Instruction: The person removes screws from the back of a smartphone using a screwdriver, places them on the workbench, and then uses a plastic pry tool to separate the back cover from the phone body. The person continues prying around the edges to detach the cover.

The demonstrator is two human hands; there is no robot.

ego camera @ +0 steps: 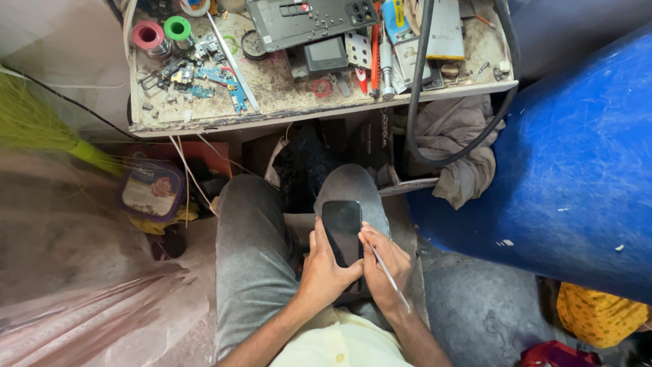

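A black smartphone [341, 228] with a dark screen rests above my lap, between my grey-trousered knees. My left hand [324, 268] grips it from the left side and below, thumb along its edge. My right hand [384, 266] sits against the phone's right edge and holds a thin metal tool [388, 275] like a pen, its tip touching the phone's right side.
A cluttered workbench [292, 112] lies ahead with solder spools [163, 32], circuit boards [204, 75], a phone frame [309, 19] and small tools. A black cable [415, 88] hangs over its edge by a grey rag [458, 146]. A blue drum [570, 170] stands right, a plastic tub [151, 190] left.
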